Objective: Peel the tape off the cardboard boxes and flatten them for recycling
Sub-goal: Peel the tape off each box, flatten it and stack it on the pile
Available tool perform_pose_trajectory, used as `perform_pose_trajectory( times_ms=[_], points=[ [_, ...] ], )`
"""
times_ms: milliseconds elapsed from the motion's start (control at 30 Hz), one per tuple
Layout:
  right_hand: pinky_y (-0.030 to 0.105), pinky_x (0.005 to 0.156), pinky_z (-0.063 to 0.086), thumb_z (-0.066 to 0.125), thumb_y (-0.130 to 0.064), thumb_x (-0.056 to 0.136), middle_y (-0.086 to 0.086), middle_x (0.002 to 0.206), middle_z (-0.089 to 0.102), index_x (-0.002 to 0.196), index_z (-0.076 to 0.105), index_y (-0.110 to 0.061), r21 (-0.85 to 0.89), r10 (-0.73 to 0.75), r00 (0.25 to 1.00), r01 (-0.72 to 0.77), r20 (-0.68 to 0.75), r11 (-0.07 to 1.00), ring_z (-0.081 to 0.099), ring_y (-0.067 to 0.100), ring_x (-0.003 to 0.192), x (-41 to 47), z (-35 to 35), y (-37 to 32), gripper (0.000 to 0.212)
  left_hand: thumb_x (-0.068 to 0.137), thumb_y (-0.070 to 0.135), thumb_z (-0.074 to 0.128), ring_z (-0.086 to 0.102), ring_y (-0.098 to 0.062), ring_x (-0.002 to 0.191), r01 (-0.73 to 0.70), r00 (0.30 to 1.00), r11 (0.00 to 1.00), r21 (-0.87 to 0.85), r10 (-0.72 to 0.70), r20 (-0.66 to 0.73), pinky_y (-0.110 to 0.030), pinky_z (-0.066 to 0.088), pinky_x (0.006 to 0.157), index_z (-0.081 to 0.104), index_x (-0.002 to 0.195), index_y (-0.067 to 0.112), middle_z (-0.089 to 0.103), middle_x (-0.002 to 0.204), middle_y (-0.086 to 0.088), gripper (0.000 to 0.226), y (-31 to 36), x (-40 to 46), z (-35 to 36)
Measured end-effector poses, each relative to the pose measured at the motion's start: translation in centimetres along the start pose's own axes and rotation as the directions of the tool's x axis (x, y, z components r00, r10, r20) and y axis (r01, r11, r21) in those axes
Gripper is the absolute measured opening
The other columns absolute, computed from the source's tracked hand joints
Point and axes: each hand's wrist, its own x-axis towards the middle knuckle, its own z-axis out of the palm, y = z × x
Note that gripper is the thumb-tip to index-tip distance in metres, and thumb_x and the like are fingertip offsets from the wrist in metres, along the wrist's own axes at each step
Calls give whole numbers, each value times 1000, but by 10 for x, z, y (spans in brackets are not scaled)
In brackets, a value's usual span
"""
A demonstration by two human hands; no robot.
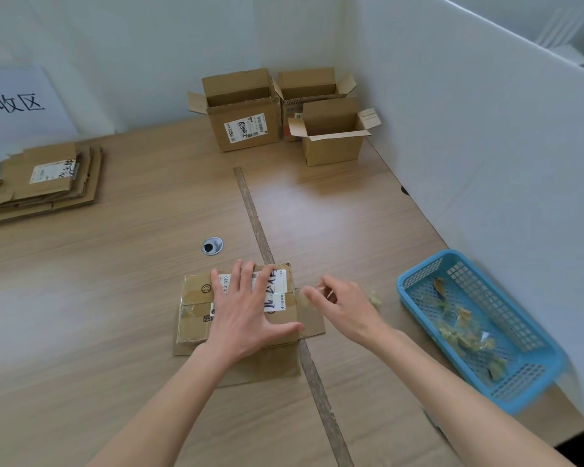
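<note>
From your head camera, your left hand (246, 315) lies flat with fingers spread, pressing down the brown taped cardboard box (236, 318) near the front of the wooden table (115, 281). Your right hand (344, 310) sits just beside the box's right edge, fingers curled; whether it pinches tape is too blurred to tell. A blue plastic basket (479, 328) with tape scraps sits to the right. Three open cardboard boxes (284, 112) stand at the back, a stack of flattened cardboard (48, 180) far left.

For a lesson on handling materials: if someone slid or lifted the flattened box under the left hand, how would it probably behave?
The flattened box lies low under the flat left hand, so it is probably light and would slide easily on the smooth table. Its loose flaps may sag or swing when lifted. The tape strips probably make it slicker there.
</note>
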Motion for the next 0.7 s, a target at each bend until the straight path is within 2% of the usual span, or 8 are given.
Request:
perform_pose_trajectory(
  times_ms=[67,167,333,400,467,533,600,700],
  points=[
    [37,64,50,61,-28,99,-5,70,61,82,52,-17,-2,-22,999,22,-25,1000,58,14,63,1,0,1,21,56,110,20,10,-30,154,-1,1000,1000,3,1,-6,-68,-4,119,22,156,27,25,156,-5,130,1,0,0],
    [33,66,56,69,-15,93,-5,75,66,87,54,-19,60,-24,999,25,-21,998,66,9,66,0,1,5,16,56,110,21,11,-30,153,-1,1000,1000,9,1,-8,-68,-3,119,23,156,27,26,155,-4,130,2,-1,-1],
    [25,72,60,76,-11,87,-5,88,74,120,59,-38,195,34,999,-33,-3,980,73,7,71,-3,-4,11,46,57,110,23,15,-30,153,-4,1000,1000,-6,4,-25,-68,-3,120,26,155,27,29,155,-6,128,2,-1,-1],
    [15,78,55,76,-12,88,-13,106,74,115,73,-35,132,-4,1000,4,1,991,70,-2,78,0,-5,10,36,58,109,27,17,-30,152,-11,999,1000,-22,10,-37,-68,-2,120,29,154,26,31,154,-6,127,2,-1,-1],
    [8,82,50,77,-18,89,-14,112,73,113,77,-27,66,-33,999,30,40,997,64,-12,85,2,-4,7,26,59,109,30,19,-30,151,-15,999,999,-32,14,-46,-68,-2,120,30,153,27,32,153,-6,125,2,-1,0],
    [13,85,54,81,-33,85,-10,109,76,118,75,-23,41,-17,997,14,76,999,64,-13,84,2,0,3,35,59,108,31,20,-30,151,-16,999,999,-34,15,-51,-68,-1,120,32,152,27,33,153,-6,124,2,-1,0],
    [21,85,56,83,-44,78,-8,107,76,119,75,-23,33,8,997,-11,79,999,67,-4,85,3,3,0,46,59,108,31,21,-29,150,-18,998,999,-44,15,-57,-69,0,120,32,151,27,33,152,-5,123,1,-1,1],
    [23,87,56,84,-41,79,-7,107,76,122,74,-24,88,10,996,-17,86,996,68,1,89,5,6,0,47,55,110,33,16,-29,152,-23,999,998,-65,21,-38,-67,-6,120,27,154,30,30,155,-7,128,-2,-2,0]
  ],
)
